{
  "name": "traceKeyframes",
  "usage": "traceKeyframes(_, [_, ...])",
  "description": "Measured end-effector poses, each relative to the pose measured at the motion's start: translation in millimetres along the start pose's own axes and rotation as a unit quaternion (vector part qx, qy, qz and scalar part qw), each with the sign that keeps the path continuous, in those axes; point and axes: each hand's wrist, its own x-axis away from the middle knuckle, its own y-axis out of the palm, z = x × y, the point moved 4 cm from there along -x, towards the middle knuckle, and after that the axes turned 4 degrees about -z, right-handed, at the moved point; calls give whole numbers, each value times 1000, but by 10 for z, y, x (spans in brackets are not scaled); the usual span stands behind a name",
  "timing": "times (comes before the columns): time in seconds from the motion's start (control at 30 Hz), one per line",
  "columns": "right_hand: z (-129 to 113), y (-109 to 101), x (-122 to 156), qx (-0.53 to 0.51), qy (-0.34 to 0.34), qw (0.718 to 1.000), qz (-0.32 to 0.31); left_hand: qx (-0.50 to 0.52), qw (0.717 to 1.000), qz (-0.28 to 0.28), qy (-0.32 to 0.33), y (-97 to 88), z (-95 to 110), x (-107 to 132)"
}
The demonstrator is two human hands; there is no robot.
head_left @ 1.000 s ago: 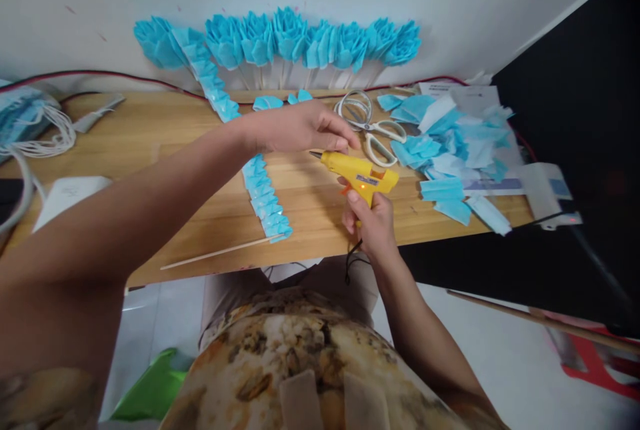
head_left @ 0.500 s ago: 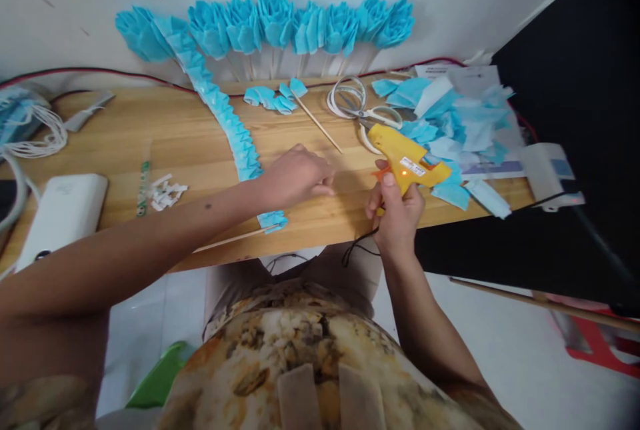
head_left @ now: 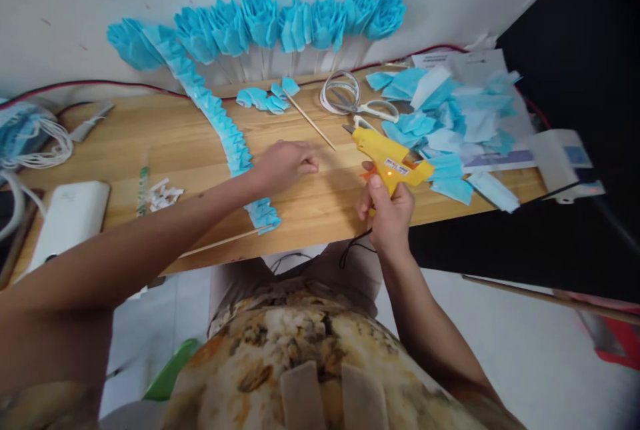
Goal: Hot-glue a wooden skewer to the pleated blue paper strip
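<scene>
My right hand [head_left: 386, 207] grips a yellow glue gun [head_left: 393, 157] by its handle, with the nozzle pointing up and left and a small orange light glowing on its side. My left hand [head_left: 287, 167] is closed over the table's middle; whatever its fingers may hold is hidden. Beneath my left wrist runs a long pleated blue strip [head_left: 220, 123], stretching from the wall to the front edge. At the strip's near end lies a thin wooden stick [head_left: 227, 242]. Another stick [head_left: 311, 122] rests farther back beside small blue pieces [head_left: 261, 100].
Several blue folded flowers [head_left: 263, 17] on sticks lean on the wall. Scissors [head_left: 373, 110] and a tape roll [head_left: 340, 91] lie behind the glue gun. Blue scraps [head_left: 453, 117] cover the right side. A white power bank [head_left: 73, 220] and paper bits [head_left: 164, 195] are left.
The whole view has shifted slightly. My left hand's fingers have drawn in more tightly and sit a little farther left. The glue gun stays in my right hand.
</scene>
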Motion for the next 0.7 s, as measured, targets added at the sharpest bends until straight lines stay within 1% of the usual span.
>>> traceKeyframes(0.07, [8, 1, -2, -5, -1, 1000, -3, 4, 1000, -26, 2, 46, -34, 4])
traceKeyframes(0.13, [10, 3, -3, -12, -3, 1000, -7, 4, 999, -40, 12, 96, -45, 17])
traceKeyframes(0.3, [3, 6, -3, -24, -2, 1000, -8, 2, 998, -42, 38, 114, -34, 48])
traceKeyframes(0.43, [-19, 15, -2, -7, -4, 1000, -12, -15, 999, -34, 23, 140, 29, 46])
traceKeyframes(0.53, [-36, 19, 2, 10, -6, 1000, -8, -69, 997, -42, 6, 171, 124, 40])
traceKeyframes(0.6, [-40, 15, 5, 16, -5, 1000, -4, -107, 992, -65, 6, 112, 173, 84])
traceKeyframes(0.63, [-39, 12, 7, 18, -4, 1000, -4, -119, 991, -66, 1, 27, 174, 138])
traceKeyframes(0.67, [-36, 7, 9, 18, -1, 1000, -3, -123, 991, -56, -12, -101, 154, 219])
traceKeyframes(0.7, [-33, 1, 11, 18, 0, 1000, -1, -118, 992, -27, -38, -271, 106, 332])
